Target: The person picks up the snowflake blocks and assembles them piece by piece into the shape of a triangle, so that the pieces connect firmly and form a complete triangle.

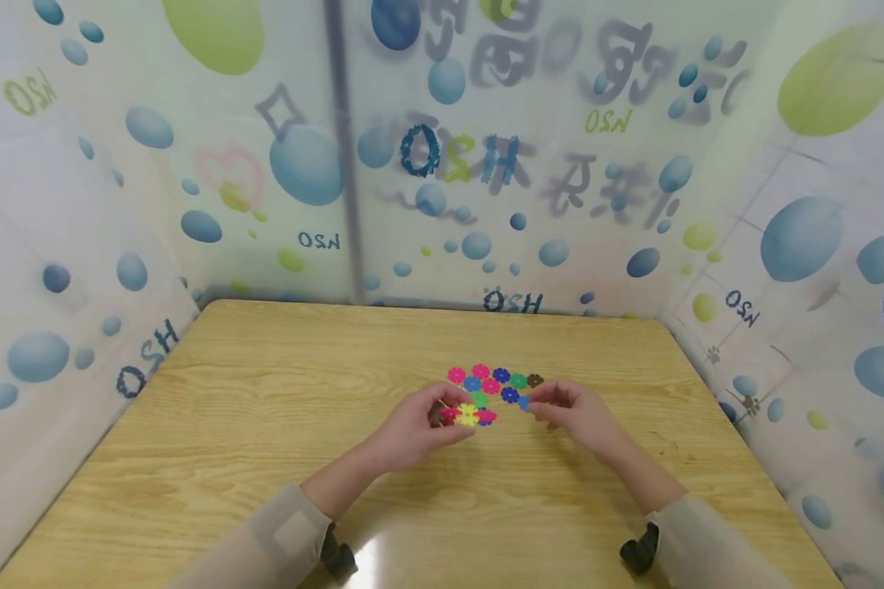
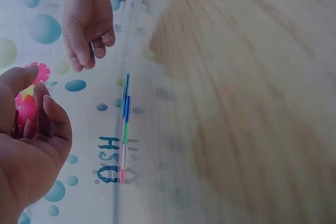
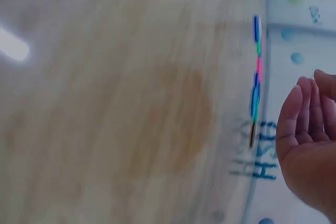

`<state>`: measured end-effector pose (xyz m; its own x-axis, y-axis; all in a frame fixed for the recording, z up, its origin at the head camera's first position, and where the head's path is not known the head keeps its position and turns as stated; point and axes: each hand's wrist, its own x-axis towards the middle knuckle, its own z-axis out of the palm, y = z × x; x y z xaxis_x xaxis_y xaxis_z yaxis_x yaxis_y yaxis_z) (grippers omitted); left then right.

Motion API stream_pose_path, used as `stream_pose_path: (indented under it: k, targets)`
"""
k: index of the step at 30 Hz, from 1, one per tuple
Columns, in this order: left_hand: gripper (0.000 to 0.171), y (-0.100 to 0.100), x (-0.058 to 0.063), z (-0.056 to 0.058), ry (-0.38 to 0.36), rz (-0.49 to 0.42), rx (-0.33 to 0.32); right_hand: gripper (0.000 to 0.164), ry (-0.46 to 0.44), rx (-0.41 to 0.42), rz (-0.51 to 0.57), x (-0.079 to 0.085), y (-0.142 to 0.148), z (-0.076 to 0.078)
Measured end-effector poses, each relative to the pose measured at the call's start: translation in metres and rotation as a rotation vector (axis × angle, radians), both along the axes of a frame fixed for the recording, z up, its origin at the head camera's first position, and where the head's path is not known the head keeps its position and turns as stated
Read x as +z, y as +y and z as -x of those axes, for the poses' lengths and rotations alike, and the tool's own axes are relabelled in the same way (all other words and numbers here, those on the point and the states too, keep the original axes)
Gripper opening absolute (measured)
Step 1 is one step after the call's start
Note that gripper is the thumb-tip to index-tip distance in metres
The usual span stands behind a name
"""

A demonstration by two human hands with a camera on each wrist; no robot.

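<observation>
My left hand (image 1: 410,427) holds a cluster of joined notched plastic discs between thumb and fingers. A yellow disc (image 1: 467,415) faces up in it, with pink discs (image 2: 26,107) set at its sides; part of the cluster is hidden by the fingers. To the right, my right hand (image 1: 584,419) is low over the table, fingers loosely bent. Its fingertips overlap a light blue disc (image 1: 524,402) in the head view, while both wrist views show no disc between the fingers. Just beyond lies a dark blue disc (image 1: 510,395).
Several loose discs lie flat beyond the hands, among them a brown disc (image 1: 534,380), a green disc (image 1: 519,380) and a pink disc (image 1: 457,374). The wooden table (image 1: 302,360) is bounded by a patterned curtain (image 1: 405,229) at the back and both sides.
</observation>
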<state>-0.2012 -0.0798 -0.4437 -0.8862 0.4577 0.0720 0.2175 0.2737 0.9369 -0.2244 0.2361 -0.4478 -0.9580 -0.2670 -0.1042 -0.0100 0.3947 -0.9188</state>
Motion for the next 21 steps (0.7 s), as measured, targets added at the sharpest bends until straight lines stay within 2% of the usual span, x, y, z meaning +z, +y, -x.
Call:
stream_pose_path:
  k: [10, 17, 21]
  targets:
    - [0.036, 0.000, 0.002, 0.000, -0.009, 0.013, 0.008, 0.031, -0.016, -0.051, -0.125, -0.011, 0.024, 0.032]
    - [0.036, -0.001, 0.000, 0.000, -0.023, -0.003, 0.014, 0.025, -0.042, -0.010, -0.200, -0.012, 0.023, 0.048]
    - [0.037, -0.001, 0.000, 0.001, -0.027, -0.004, 0.017, 0.026, -0.048, 0.045, -0.238, -0.012, 0.019, 0.052]
